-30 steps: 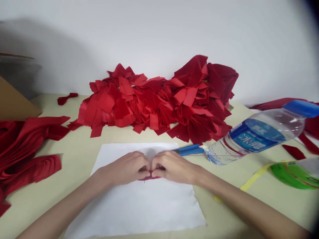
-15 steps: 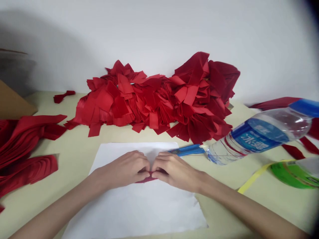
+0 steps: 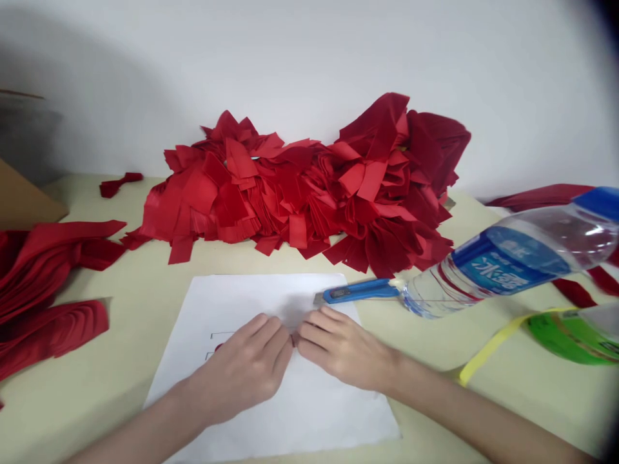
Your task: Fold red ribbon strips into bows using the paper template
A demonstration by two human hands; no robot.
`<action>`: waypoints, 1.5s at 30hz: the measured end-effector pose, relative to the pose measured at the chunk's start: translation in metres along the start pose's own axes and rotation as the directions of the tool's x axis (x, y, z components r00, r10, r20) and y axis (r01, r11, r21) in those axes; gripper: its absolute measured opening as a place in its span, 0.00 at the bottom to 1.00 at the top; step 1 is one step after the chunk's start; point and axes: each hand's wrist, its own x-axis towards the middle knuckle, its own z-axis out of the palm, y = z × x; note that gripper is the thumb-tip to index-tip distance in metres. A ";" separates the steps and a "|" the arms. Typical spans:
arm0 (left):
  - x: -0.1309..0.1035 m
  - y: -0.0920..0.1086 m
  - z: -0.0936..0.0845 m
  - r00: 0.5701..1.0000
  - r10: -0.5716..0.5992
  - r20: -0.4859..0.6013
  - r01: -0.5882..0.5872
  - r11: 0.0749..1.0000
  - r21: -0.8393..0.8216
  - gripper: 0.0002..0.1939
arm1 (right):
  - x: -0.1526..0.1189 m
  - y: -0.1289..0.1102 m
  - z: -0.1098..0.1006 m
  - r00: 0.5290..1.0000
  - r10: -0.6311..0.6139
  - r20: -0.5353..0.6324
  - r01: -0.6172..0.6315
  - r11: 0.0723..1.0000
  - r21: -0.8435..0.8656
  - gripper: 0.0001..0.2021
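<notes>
Over a white sheet of paper (image 3: 271, 425), my left hand (image 3: 251, 361) and my right hand (image 3: 338, 348) meet with fingers pinched together. A sliver of red ribbon (image 3: 293, 342) shows between the fingertips of both hands, and a little more red peeks out past the left hand's far side. Most of the ribbon is hidden by the fingers. Short black lines are drawn on the paper beside my left hand. Just beyond my right hand lies a blue utility knife (image 3: 362, 291) with a bit of blade out, its tip over the paper.
A big heap of red ribbon pieces (image 3: 300, 200) lies along the wall. More folded red ribbon (image 3: 53, 335) is at the left, near a cardboard piece (image 3: 24, 196). On the right, a water bottle (image 3: 507, 258) lies tilted behind a green-and-yellow tape roll (image 3: 575, 338).
My left hand has rotated, its back now facing up, and come lower. My right hand has shifted slightly nearer. Less ribbon shows, while the drawn lines and the knife's blade are now uncovered.
</notes>
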 end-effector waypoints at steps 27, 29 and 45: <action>0.001 0.019 0.005 0.953 -0.301 0.027 0.294 0.902 -0.317 0.09 | -0.006 -0.005 -0.003 0.996 0.074 0.053 -0.079 0.991 0.111 0.10; 0.004 0.020 0.005 0.951 -0.304 0.051 0.306 0.912 -0.274 0.09 | -0.003 -0.005 -0.004 0.997 0.070 0.042 -0.074 0.990 0.119 0.11; 0.020 0.000 -0.008 0.824 -0.475 0.310 0.566 0.654 -0.501 0.12 | 0.014 0.001 -0.004 0.993 0.072 0.096 -0.071 0.997 -0.010 0.10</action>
